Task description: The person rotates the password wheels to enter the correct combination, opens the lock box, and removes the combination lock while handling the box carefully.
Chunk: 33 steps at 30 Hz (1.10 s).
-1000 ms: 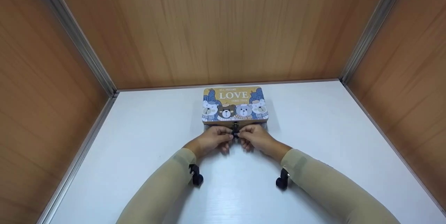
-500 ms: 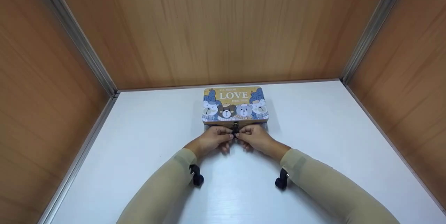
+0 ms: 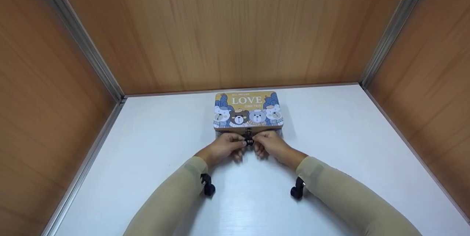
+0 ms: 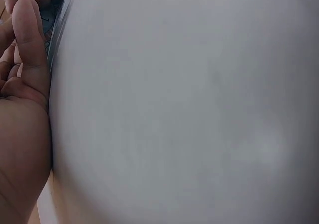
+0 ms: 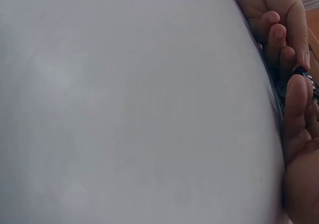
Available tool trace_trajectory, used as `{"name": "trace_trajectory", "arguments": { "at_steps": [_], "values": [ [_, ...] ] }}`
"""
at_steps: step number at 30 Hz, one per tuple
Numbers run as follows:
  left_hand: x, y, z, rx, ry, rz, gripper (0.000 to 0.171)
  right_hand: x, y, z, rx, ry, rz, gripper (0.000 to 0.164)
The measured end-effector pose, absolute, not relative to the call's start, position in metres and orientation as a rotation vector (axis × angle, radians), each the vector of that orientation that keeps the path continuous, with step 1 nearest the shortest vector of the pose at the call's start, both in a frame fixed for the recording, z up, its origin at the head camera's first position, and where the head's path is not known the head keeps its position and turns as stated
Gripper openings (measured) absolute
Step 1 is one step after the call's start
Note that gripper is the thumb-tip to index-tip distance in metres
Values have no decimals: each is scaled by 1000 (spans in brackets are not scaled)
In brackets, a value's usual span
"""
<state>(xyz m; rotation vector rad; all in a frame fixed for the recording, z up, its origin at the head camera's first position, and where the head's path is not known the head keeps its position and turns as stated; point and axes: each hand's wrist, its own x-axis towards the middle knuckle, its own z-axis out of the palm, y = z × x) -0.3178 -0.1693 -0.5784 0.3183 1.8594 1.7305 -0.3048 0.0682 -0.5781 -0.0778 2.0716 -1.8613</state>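
Observation:
A tin box [image 3: 246, 113] with bears and the word LOVE on its lid stands near the back of the white table, lid down. From the latch at the middle of its front hangs a small black combination padlock [image 3: 249, 141], its dial wheels showing as light marks. My left hand [image 3: 224, 145] pinches the padlock's left side between thumb and fingers. On the other side, my right hand [image 3: 272, 144] has thumb and forefinger at the padlock's right edge. The right wrist view catches part of the padlock [image 5: 301, 72] between both hands; the dial numbers are unreadable.
A wood-grain back wall [image 3: 238, 30] rises behind the box, and side walls with metal corner strips enclose the table [image 3: 165, 126]. Black wrist cameras on both sleeves hang close to the tabletop.
My right thumb and fingertips have shifted slightly off the padlock's face to its right edge, so the dial wheels show more. The left hand and the box have stayed in place.

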Motion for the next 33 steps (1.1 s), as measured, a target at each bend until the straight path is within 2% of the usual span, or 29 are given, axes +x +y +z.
{"name": "trace_trajectory", "arguments": {
  "at_steps": [23,33],
  "values": [
    [-317,-169,-580,345,1877,1730,18,-304,66,-580,-104,2182,-1755,18],
    [-316,-170,-579,323,1857,1737,25,-303,68,-579,-56,2083,-1840,26]
  ]
}}
